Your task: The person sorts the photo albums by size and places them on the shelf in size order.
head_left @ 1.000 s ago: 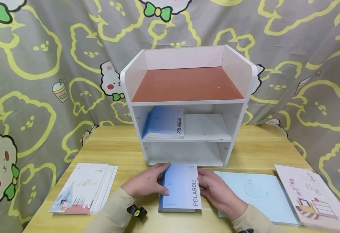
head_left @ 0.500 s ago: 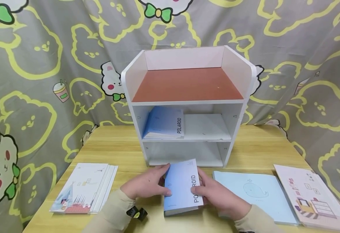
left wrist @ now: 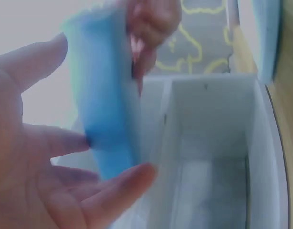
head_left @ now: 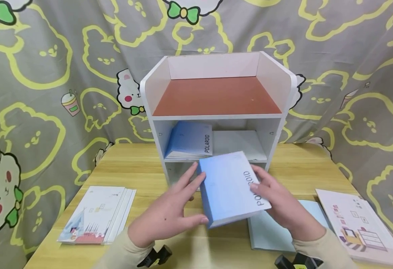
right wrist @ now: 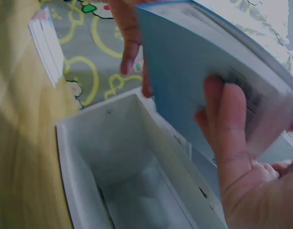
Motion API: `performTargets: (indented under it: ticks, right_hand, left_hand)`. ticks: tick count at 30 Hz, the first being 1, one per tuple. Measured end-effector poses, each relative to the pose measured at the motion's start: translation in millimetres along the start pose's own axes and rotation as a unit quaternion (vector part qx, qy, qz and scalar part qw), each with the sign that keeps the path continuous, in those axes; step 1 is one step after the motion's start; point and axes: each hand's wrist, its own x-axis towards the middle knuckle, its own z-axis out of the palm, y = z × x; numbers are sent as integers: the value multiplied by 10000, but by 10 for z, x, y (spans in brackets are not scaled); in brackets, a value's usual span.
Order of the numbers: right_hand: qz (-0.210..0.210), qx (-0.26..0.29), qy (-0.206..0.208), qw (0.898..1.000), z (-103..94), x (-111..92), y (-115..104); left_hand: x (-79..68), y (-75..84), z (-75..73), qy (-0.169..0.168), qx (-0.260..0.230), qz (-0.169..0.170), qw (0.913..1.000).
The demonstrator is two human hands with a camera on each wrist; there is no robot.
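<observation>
A thick blue-to-white book (head_left: 231, 186) with POLAROID printed on its cover is held tilted in the air before the shelf's lower part. My right hand (head_left: 284, 205) grips its right edge, thumb on the cover and fingers underneath; the right wrist view shows those fingers on the underside (right wrist: 184, 62). My left hand (head_left: 173, 209) has its fingers spread and fairly straight, fingertips right at the book's left side. In the left wrist view the blue spine (left wrist: 103, 95) is blurred beside the open left palm. A matching blue book (head_left: 191, 140) lies on the middle shelf, at its left.
The small white shelf unit (head_left: 216, 117) with a brown top stands at the table's back. White books (head_left: 95, 213) lie on the left. A pale blue book (head_left: 270, 231), partly hidden by my right hand, and a pinkish one (head_left: 361, 224) lie on the right. A patterned curtain (head_left: 92, 74) hangs behind.
The POLAROID book has risen off the table, moved forward and right, and turned. My right thumb has come onto its cover; my left fingers have straightened and spread from their earlier grip.
</observation>
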Motion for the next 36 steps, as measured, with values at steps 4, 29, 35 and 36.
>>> performTargets:
  ticks: [4, 29, 35, 36]
  right_hand:
    - [-283, -117, 415, 9987, -84, -22, -52]
    - [368, -4548, 2311, 8593, -371, -111, -331]
    - [-1316, -5925, 2211, 7633, -140, -252, -451]
    - [-1567, -6033, 2088, 7536, -103, -271, -459]
  left_hand:
    - [134, 96, 82, 623, 403, 773, 9942]
    - [742, 87, 429, 1455, 421, 610, 9866]
    - [741, 74, 449, 1558, 323, 450, 9862]
    - [739, 75, 450, 1584, 288, 395, 9862]
